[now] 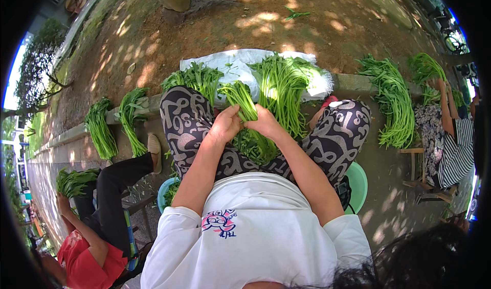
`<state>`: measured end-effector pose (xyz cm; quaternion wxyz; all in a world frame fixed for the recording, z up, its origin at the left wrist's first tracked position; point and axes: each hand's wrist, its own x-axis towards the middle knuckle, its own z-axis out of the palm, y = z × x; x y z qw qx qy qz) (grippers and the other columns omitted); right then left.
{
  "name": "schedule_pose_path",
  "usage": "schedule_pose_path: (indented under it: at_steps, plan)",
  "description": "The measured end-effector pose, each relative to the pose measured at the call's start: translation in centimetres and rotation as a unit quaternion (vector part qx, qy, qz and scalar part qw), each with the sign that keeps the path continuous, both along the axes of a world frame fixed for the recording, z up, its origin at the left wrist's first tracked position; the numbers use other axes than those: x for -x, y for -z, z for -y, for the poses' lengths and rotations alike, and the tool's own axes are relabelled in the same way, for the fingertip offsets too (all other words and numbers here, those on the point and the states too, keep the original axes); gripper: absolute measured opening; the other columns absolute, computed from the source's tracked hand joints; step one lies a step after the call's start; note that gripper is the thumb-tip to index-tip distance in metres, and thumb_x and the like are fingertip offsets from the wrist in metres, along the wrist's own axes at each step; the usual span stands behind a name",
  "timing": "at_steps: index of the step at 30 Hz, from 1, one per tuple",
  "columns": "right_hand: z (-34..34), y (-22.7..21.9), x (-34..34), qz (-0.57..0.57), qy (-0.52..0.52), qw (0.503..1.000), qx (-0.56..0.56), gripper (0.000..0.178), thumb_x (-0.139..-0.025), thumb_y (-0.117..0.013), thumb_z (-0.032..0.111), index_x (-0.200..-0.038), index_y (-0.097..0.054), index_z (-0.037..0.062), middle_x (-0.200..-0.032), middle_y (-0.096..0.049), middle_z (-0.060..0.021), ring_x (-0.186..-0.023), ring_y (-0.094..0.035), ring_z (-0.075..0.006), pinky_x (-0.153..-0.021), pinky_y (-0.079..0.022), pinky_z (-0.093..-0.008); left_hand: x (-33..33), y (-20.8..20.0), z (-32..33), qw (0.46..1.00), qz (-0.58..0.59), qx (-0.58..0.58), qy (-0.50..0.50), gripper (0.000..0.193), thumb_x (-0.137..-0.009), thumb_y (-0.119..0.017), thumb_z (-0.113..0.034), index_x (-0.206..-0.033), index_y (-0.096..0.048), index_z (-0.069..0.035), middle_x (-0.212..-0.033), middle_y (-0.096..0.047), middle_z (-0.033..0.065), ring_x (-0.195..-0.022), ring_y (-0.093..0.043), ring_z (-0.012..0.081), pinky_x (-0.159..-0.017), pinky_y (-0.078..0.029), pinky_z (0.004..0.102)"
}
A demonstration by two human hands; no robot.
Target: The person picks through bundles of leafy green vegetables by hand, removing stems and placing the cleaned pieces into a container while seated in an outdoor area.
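Note:
Between my knees, both hands hold a bunch of water spinach (239,95) with pale green stems. Its stems point away from me, and dark leaves hang below my hands over my lap. My left hand (225,124) is closed round the bunch from the left. From the right, my right hand (266,123) wraps it too, thumb along the stems; some fingers of both hands are hidden. Just beyond lies a large pile of water spinach (286,92) on a white woven sack (227,59). A smaller heap of the greens (198,79) rests at the sack's left.
Beside my right hip stands a pale green basin (359,181); a bluish basin (166,193) is at my left. More bunches (99,130) (391,105) lie along the stone kerb (345,84). One co-worker in red (92,261) sits left, another in stripes (455,151) right, both handling greens.

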<state>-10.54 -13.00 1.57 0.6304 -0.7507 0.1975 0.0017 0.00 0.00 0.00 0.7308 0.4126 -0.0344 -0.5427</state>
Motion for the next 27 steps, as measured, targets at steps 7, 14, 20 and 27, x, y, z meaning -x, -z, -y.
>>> schedule_pose_path:
  at_steps: [7,14,20,27]
  plan:
    - [0.3,0.2,-0.4,0.031,0.057,0.996,-0.056,0.039,-0.071,-0.069,0.012,-0.104,-0.054,-0.0028,-0.091,-0.065,-0.0148,-0.083,-0.064,-0.0247,-0.072,-0.05,-0.0343,1.0,-1.5,0.3,0.994,0.028,-0.062,0.082,0.046,-0.092,-0.053,-0.045,-0.122,-0.051,-0.01,-0.119,-0.056,0.0061,-0.105,-0.055,0.02,-0.093,-0.039,0.0406]
    - [-0.5,-1.4,0.3,-0.048,-0.028,0.991,0.125,0.041,-0.073,-0.063,0.017,-0.105,-0.051,-0.006,-0.097,-0.062,-0.0231,-0.09,-0.063,-0.0327,-0.079,-0.049,-0.038,2.3,-0.5,0.6,0.994,0.035,-0.052,0.091,0.05,-0.089,-0.061,-0.041,-0.123,-0.047,-0.007,-0.115,-0.057,0.0067,-0.099,-0.056,0.0185,-0.083,-0.046,0.0384]
    - [-0.7,-2.2,0.5,-0.035,-0.038,0.989,0.14,0.05,-0.074,-0.06,0.021,-0.111,-0.046,-0.0106,-0.099,-0.061,-0.0271,-0.092,-0.062,-0.0363,-0.079,-0.05,-0.0407,3.0,-1.4,0.9,0.996,0.004,-0.091,0.011,0.037,-0.089,-0.062,-0.031,-0.12,-0.051,-0.013,-0.109,-0.058,0.0044,-0.094,-0.057,0.0181,-0.074,-0.049,0.0371]
    - [0.3,-2.6,0.4,0.061,-0.007,0.998,0.033,0.049,-0.078,-0.064,0.023,-0.114,-0.051,-0.0057,-0.102,-0.063,-0.0186,-0.092,-0.063,-0.0261,-0.079,-0.05,-0.0336,1.9,-3.0,1.3,0.997,-0.013,-0.041,-0.064,0.019,-0.089,-0.059,-0.021,-0.105,-0.059,-0.011,-0.102,-0.062,0.0021,-0.09,-0.06,0.0186,-0.077,-0.05,0.036]
